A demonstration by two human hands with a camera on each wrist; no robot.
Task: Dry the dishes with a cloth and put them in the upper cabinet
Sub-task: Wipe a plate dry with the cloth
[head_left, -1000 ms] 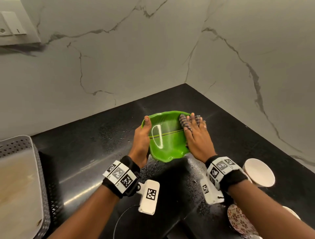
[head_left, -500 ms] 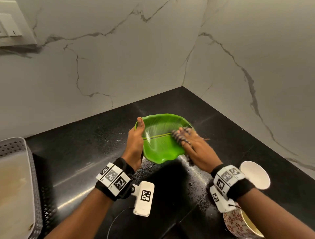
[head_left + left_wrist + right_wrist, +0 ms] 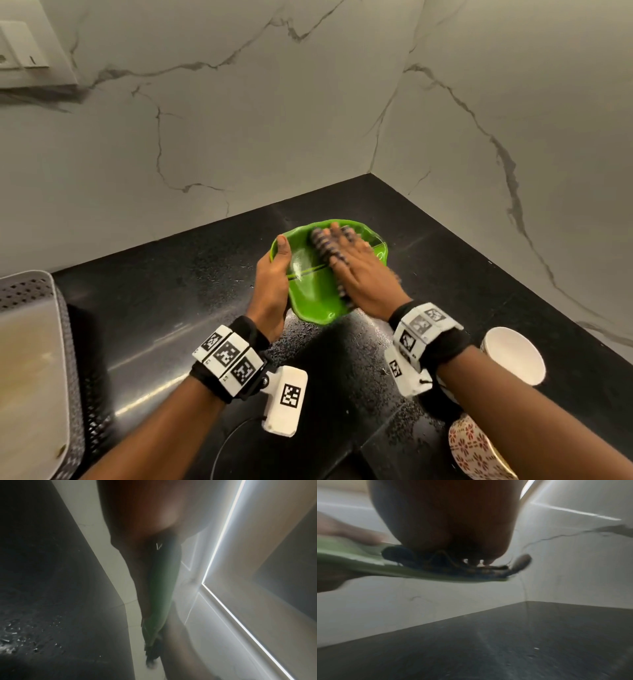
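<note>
A green leaf-shaped plate (image 3: 310, 294) is held tilted above the black counter (image 3: 154, 308). My left hand (image 3: 274, 270) grips its left rim, thumb over the edge. My right hand (image 3: 356, 267) lies flat on the plate's face with straight fingers, pressing a dark checked cloth (image 3: 325, 246) against it. In the right wrist view the cloth (image 3: 447, 562) is squashed between my palm and the green plate (image 3: 368, 566). The left wrist view shows the plate (image 3: 159, 591) edge-on along my fingers.
A white cup (image 3: 513, 356) and a red-patterned cup (image 3: 476, 448) stand on the counter under my right forearm. A grey perforated tray (image 3: 51, 342) sits at the left edge. Marble walls meet in a corner behind the plate. Water drops speckle the counter.
My right hand has slid with the cloth from the plate's right edge up across its middle toward the far rim. The plate has tipped a little; my left hand keeps its grip.
</note>
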